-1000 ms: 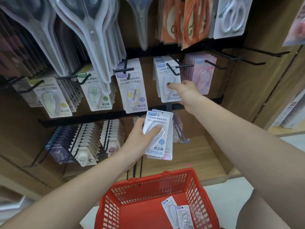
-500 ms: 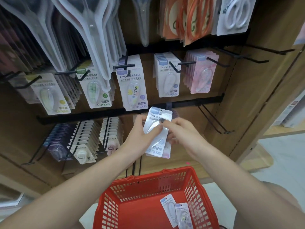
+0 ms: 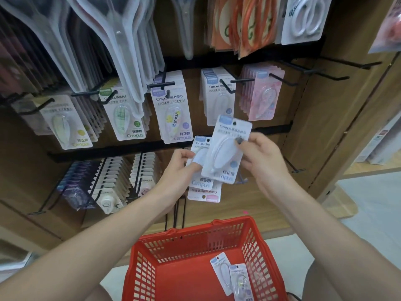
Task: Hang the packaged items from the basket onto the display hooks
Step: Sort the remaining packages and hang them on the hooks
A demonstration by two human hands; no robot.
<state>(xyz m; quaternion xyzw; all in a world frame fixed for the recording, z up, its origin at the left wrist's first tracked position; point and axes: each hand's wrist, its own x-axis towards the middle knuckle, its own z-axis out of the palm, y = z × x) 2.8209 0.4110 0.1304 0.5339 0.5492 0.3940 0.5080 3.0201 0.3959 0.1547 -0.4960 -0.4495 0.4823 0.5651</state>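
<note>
The right hand [image 3: 263, 158] has peeled the top correction-tape pack [image 3: 227, 148] off the stack — it now pinches that pack by its right edge, while the left hand [image 3: 180, 168] grips the remaining packs [image 3: 200, 170] below. Its matching white hook [image 3: 226, 88] waits just above, flanked closely by neighbouring hooks; two packs lie in the red basket [image 3: 152, 268].

A wooden display rack [image 3: 338, 118] carries black hooks [image 3: 282, 80] hung with white packets [image 3: 219, 98] and pink packets [image 3: 265, 98] (several right-hand hooks bare); a red basket [image 3: 195, 276] holds two packets [image 3: 233, 276].
</note>
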